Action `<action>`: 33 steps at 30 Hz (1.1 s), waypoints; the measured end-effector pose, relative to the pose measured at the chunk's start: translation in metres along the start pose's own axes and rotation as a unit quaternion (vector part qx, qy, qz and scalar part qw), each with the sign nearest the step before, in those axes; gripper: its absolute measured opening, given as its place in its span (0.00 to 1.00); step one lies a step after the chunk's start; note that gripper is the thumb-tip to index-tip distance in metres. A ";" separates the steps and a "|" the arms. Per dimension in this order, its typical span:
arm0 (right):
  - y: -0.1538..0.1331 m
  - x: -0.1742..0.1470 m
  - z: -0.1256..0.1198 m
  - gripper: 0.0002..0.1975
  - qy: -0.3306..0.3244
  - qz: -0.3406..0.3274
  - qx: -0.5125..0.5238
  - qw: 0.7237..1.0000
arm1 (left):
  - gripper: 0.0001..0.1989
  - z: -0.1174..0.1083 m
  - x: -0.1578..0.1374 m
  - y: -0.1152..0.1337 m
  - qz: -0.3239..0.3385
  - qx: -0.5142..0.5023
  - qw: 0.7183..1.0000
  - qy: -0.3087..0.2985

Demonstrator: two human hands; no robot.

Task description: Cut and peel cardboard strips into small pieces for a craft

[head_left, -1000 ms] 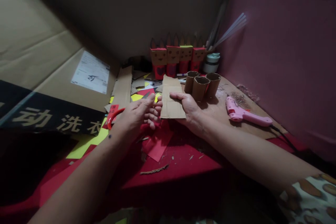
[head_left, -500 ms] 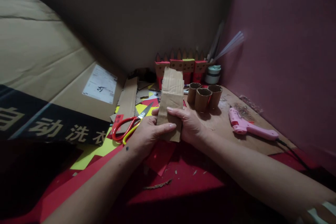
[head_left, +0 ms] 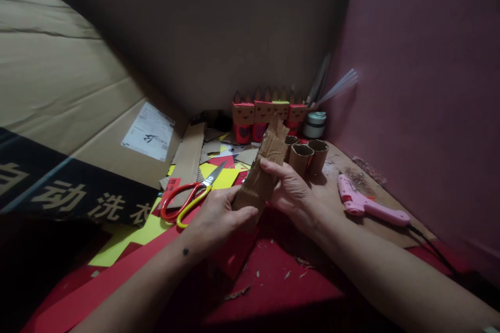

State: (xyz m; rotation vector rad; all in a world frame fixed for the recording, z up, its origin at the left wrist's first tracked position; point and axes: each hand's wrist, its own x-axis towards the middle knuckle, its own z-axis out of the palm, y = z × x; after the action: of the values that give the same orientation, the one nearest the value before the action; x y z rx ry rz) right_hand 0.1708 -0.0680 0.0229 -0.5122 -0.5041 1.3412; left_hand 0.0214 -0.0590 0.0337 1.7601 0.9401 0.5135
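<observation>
while the left hand (head_left: 219, 219) grips a tilted cardboard strip (head_left: 255, 182) low, the right hand (head_left: 294, 192) grasps its side. scissors (head_left: 210, 179) lie just beside the left hand.

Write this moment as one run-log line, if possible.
left hand: holds cardboard piece; right hand: holds same piece; scissors: lying near left hand

Your left hand (head_left: 222, 216) and right hand (head_left: 295, 195) each disappear partly behind the cardboard piece (head_left: 262, 173), which also hides some of the brown tube (head_left: 289, 153) just beyond it. Left of the piece, the big carton (head_left: 97, 83) runs out of view; its label (head_left: 149, 131) has print too small to read.
</observation>
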 end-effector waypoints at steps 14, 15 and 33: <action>0.010 0.006 -0.001 0.13 0.080 0.033 0.058 0.995 | 0.09 -0.022 0.005 0.000 -0.111 -0.086 0.987 -0.084; 0.009 0.007 -0.001 0.12 0.085 0.043 0.060 0.994 | 0.10 -0.027 0.005 -0.001 -0.119 -0.090 0.984 -0.096; 0.019 0.005 -0.007 0.14 0.009 0.003 0.017 1.000 | 0.13 -0.032 0.009 -0.019 -0.131 -0.132 0.979 -0.081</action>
State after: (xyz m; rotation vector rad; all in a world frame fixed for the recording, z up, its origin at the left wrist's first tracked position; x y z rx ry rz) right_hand 0.1614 -0.0605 0.0061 -0.4977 -0.4634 1.3471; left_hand -0.0034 -0.0300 0.0275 1.3922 0.9262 0.3032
